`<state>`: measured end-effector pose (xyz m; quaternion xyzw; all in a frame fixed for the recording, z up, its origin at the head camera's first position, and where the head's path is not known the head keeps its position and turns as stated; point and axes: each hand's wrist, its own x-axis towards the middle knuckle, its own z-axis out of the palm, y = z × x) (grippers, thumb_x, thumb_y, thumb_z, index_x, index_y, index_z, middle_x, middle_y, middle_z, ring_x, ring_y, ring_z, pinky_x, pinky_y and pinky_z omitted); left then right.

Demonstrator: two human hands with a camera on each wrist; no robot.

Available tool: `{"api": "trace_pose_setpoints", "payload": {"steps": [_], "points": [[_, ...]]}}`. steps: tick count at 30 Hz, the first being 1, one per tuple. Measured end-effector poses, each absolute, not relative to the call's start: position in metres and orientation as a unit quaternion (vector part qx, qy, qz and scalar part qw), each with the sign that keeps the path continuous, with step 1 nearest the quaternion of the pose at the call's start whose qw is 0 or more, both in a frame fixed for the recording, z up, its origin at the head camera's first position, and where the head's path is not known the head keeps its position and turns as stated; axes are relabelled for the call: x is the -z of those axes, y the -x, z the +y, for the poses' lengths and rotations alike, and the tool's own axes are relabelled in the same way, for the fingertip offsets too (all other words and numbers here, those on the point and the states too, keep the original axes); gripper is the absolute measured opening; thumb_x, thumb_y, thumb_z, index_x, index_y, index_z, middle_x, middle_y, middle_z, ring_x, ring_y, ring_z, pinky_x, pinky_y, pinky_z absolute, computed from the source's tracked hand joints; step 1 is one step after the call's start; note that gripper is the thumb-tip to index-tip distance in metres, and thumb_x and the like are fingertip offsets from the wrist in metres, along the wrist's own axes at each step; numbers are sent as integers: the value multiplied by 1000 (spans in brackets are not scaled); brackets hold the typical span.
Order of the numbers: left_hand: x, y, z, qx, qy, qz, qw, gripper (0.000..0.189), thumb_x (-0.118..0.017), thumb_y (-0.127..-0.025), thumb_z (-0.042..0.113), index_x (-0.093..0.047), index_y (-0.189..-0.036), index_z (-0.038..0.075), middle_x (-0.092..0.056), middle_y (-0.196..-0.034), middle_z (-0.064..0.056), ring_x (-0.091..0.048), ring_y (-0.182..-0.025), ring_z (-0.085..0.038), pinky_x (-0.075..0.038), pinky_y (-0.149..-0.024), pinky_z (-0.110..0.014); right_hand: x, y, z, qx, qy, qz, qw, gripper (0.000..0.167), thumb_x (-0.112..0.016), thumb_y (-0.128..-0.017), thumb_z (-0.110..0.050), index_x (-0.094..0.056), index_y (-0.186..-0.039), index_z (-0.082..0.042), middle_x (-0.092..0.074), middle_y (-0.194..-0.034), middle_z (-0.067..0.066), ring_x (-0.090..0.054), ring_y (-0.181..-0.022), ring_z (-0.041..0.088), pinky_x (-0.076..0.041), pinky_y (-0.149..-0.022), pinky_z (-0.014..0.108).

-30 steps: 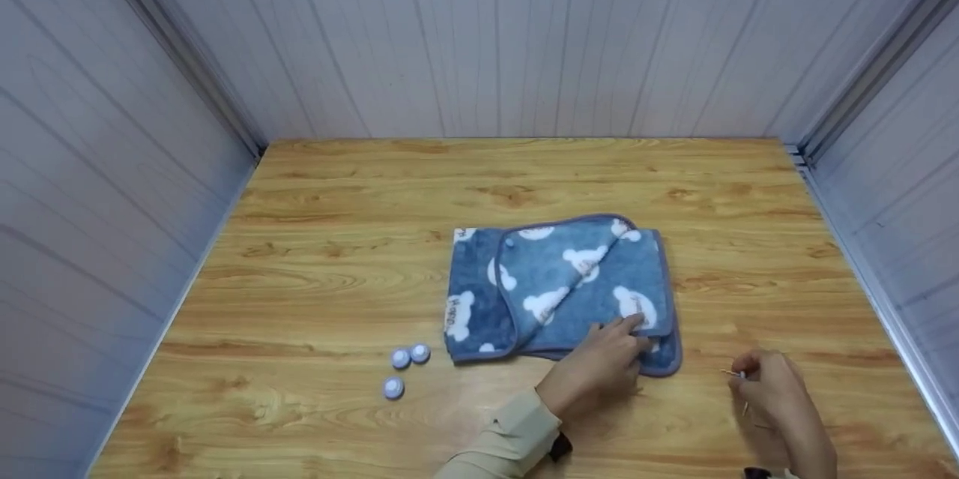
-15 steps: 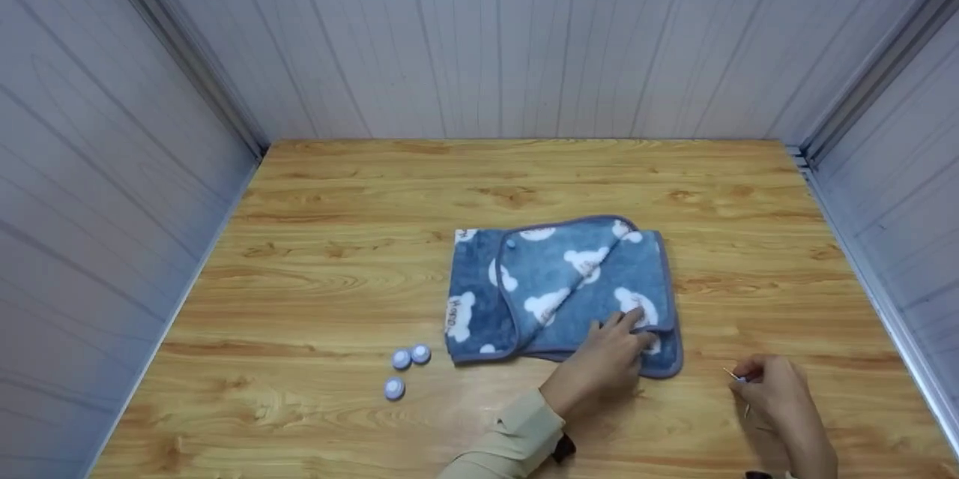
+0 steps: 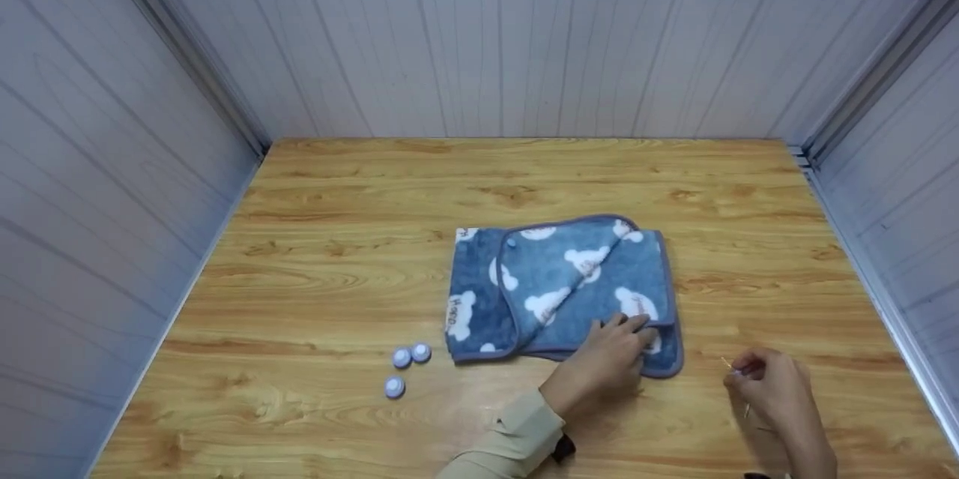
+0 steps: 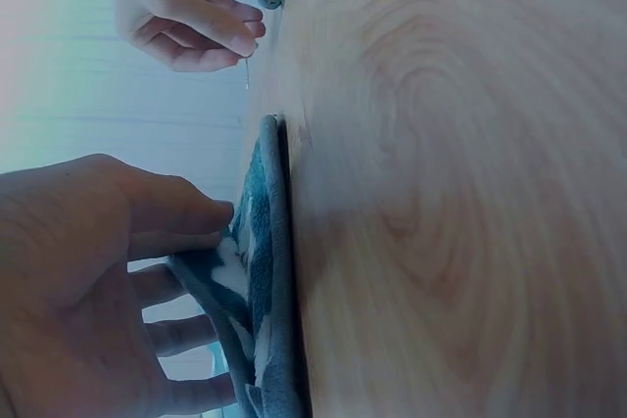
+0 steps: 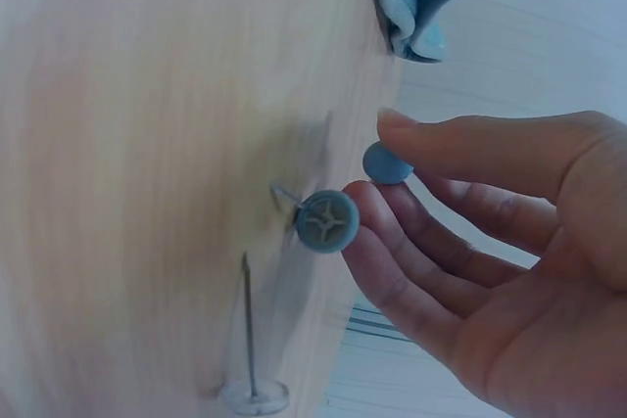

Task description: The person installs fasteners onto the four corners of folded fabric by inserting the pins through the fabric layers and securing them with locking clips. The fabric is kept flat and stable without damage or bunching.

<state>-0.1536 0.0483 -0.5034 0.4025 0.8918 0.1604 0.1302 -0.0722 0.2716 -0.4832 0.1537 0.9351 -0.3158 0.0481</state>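
Observation:
A folded blue fleece blanket (image 3: 584, 239) with white bear prints lies on the table. My left hand (image 3: 599, 363) is at its near right corner, and in the left wrist view thumb and forefinger pinch the raised edge of the upper layer (image 4: 201, 286). To the right of the blanket, my right hand (image 3: 775, 389) pinches a small pin with a round blue head (image 5: 387, 163); its thin shaft (image 3: 727, 363) juts out toward the blanket. Beside these fingers, in the right wrist view, sit a round blue cap (image 5: 328, 220) with a bent metal prong and an upright pin on a clear disc (image 5: 255, 398).
Three pale lilac round caps (image 3: 401, 357) lie on the table left of the blanket. A wood-grain table (image 3: 337, 187) spreads around everything, with panelled walls (image 3: 479, 37) at the back and both sides.
My left hand has raised the blanket's upper edge a little and drawn it back. The pin in my right hand has tilted slightly; that hand stays nearly in place.

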Motion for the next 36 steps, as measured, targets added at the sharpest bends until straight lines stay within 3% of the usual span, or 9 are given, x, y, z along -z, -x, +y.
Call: {"api": "trace_pose_setpoints", "payload": {"steps": [8,17,26,36], "points": [[503,150,47,-173,-397,895,103,40,-47,-96,16,-51,-135,22,-38,-146,5,-41,-127,-17,-43,-92,-43,485,72,269,314,-122,942,0,11,-71,-71,7,-66,-81,6,-62,-75,8,-57,-66,17,-45,-56,19],[502,152,43,-223,-383,890,109,48,-50,-94,12,-45,-142,20,-32,-150,4,-41,-128,-15,-42,-96,-42,482,73,265,326,-128,937,15,11,-69,-76,5,-65,-85,6,-62,-82,12,-59,-72,21,-46,-58,19],[505,158,39,-264,-405,874,50,53,-51,-91,4,-42,-143,11,-37,-148,-6,-49,-122,-15,-44,-90,-21,478,75,258,345,-133,929,3,12,-70,-79,1,-66,-89,6,-63,-84,13,-61,-74,21,-48,-58,19],[506,165,36,-316,-402,859,26,51,-51,-91,-1,-45,-140,9,-41,-144,-11,-55,-114,-14,-44,-82,-17,478,78,250,345,-117,930,-58,14,-74,-76,1,-68,-88,6,-66,-82,13,-63,-69,16,-48,-58,17]]}}
